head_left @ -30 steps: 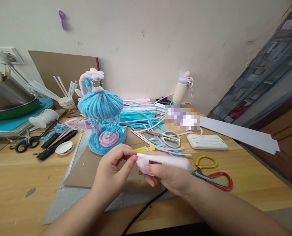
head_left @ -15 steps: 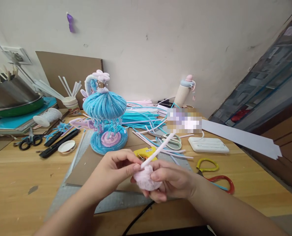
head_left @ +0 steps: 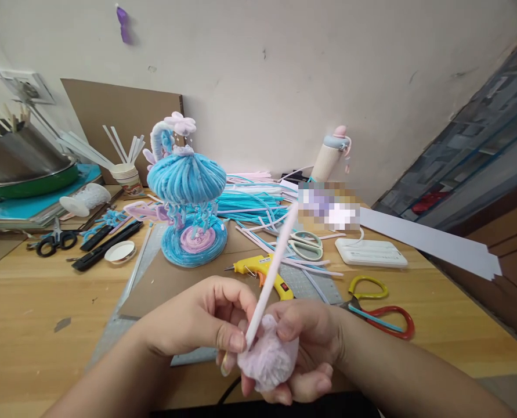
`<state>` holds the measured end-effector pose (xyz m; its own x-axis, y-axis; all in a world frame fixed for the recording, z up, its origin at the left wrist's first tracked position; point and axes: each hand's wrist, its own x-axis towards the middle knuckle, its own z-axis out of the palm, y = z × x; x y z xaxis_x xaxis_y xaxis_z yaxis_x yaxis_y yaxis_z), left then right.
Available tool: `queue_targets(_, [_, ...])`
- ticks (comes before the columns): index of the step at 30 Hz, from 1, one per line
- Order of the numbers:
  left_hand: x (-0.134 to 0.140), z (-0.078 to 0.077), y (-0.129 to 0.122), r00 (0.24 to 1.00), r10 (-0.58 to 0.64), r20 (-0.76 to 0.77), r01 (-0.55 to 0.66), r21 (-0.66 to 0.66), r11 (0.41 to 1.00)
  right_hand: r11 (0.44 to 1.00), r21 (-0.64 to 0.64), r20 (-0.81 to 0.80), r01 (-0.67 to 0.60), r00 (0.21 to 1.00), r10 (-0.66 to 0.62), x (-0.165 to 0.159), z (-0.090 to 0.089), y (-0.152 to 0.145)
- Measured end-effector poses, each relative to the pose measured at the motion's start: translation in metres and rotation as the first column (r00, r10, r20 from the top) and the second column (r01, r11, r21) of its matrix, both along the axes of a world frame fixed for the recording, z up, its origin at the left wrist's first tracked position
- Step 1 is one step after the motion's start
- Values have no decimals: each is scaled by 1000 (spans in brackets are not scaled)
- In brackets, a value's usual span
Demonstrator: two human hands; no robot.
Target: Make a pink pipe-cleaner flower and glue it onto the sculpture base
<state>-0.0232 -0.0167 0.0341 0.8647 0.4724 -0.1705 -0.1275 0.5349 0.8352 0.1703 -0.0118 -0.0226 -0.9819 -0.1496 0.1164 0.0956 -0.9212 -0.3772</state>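
Observation:
A pale pink fuzzy ball (head_left: 270,363), wound from pipe cleaner, rests in my right hand (head_left: 313,342), whose fingers curl under it with the thumb on its upper side. From the ball a pale pink pipe cleaner (head_left: 272,273) sticks up, leaning right. My left hand (head_left: 208,319) pinches that pipe cleaner at its base, thumb against fingers, touching the ball's left side. Just beyond my hands lies a yellow hot glue gun (head_left: 258,266) on brown cardboard (head_left: 171,287).
A blue and pink pipe-cleaner jellyfish (head_left: 186,177) stands behind. Bundles of blue pipe cleaners (head_left: 252,204) lie at the back. Red-and-yellow scissors (head_left: 393,322) and a white power bank (head_left: 371,253) are at the right. Black scissors (head_left: 57,239) and a thread spool (head_left: 86,199) lie left.
Both hands have come closer and lower with the ball. The pipe cleaner now points more steeply upward. More of the glue gun shows.

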Motion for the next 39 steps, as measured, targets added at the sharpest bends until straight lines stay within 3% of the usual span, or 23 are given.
queue_targets(3, [-1, 3, -1, 998, -43, 45, 41, 27, 999, 998, -49, -58, -43, 997, 41, -3, -3, -2])
queue_targets(6, [-1, 5, -1, 998, -8, 58, 1, 127, 992, 992, -84, -104, -93, 991, 84, -3, -4, -4])
queue_targets(11, [2, 1, 1, 995, 49, 89, -65, 179, 982, 991, -129, -137, -39, 990, 21, -2, -5, -6])
queue_targets(17, [11, -1, -3, 975, 174, 137, -196, 172, 965, 992, -13, -64, 129, 990, -129, 2, -5, -6])
queue_targets(20, [13, -2, -4, 939, 309, 152, -331, 145, 933, 929, 160, 29, 334, 939, -343, 7, 5, -6])
queue_targets(25, [12, -7, 1, 856, 487, 173, -515, 210, 831, 728, 311, 4, 611, 765, -644, 11, 25, -7])
queue_targets(32, [13, -6, 5, 800, 560, 217, -596, 402, 695, 658, 348, 47, 667, 689, -723, 9, 28, -7])
queue_targets(36, [13, -5, 1, 716, 673, 187, -634, 576, 515, 552, 444, 62, 706, 591, -804, 7, 30, -7])
queue_targets(39, [14, -8, -2, 679, 710, 186, -594, 707, 384, 496, 467, 53, 732, 537, -842, 5, 31, -7])
